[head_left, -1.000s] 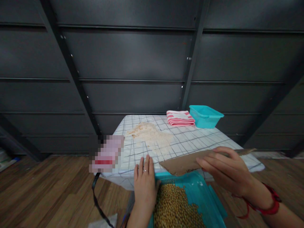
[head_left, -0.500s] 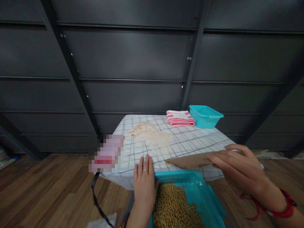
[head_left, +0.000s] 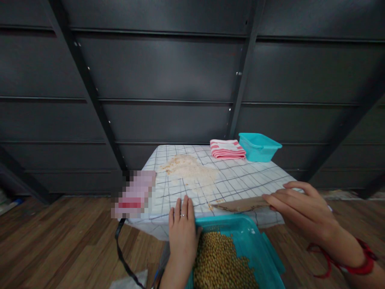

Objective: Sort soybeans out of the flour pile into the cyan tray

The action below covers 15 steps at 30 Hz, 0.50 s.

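My left hand (head_left: 182, 233) lies with its fingers stretched out on the near edge of the checked tablecloth (head_left: 240, 172), its thumb beside the rim of a teal plastic basin (head_left: 266, 257). Soybeans (head_left: 222, 259) fill much of that basin, which sits against the table's front edge. A strip of brown cardboard (head_left: 243, 204) is gripped at its right end by my right hand (head_left: 306, 210). It is held low along the cloth, just behind the basin. Small yellowish bits (head_left: 211, 207) lie by its left tip. Farther back spreads a pale, powdery heap (head_left: 191, 170).
A folded pink-and-white towel (head_left: 227, 149) and a turquoise plastic container (head_left: 260, 147) stand at the back right. At the table's left edge is a blurred-out pinkish object (head_left: 136, 192) with a black strap (head_left: 120, 249). A dark panelled wall (head_left: 168, 68) rises behind.
The cardboard has tilted lower and its left tip has shifted slightly right, showing more yellowish bits behind it. My left hand has stayed in place.
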### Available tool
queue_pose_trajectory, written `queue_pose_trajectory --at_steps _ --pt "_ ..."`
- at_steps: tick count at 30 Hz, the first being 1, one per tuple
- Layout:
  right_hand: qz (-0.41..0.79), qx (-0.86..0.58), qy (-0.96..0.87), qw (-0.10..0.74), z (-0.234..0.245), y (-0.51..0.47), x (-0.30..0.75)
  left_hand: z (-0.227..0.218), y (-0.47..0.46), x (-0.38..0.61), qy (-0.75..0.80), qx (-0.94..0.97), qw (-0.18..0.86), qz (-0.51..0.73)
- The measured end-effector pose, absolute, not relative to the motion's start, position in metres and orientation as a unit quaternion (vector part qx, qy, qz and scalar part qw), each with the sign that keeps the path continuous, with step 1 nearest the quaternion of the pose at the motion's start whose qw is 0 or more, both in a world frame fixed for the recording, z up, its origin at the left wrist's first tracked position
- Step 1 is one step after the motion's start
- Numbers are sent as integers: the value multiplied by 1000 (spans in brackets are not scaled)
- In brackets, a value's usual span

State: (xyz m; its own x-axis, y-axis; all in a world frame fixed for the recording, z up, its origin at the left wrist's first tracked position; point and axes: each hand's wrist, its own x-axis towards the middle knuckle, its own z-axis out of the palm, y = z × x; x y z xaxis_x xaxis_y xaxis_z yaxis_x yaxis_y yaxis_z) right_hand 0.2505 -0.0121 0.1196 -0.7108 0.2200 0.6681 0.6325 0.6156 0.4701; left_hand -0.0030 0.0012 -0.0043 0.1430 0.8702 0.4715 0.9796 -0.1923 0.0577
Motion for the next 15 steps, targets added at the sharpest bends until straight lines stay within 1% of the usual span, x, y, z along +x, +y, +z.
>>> queue_pose_trajectory --at_steps 3,5,8,15 --pt "-388 -250 -839 288 119 -9 251 -4 1 -3 -623 -743 132 -207" --pt "-399 -258 -836 275 118 -6 252 -5 1 -3 -619 -744 135 -213" --pt "-384 -270 -843 263 115 -5 253 -6 2 -3 -614 -745 139 -220" --pt "-351 -262 -854 282 115 -11 252 -6 2 -3 -617 -743 135 -220"
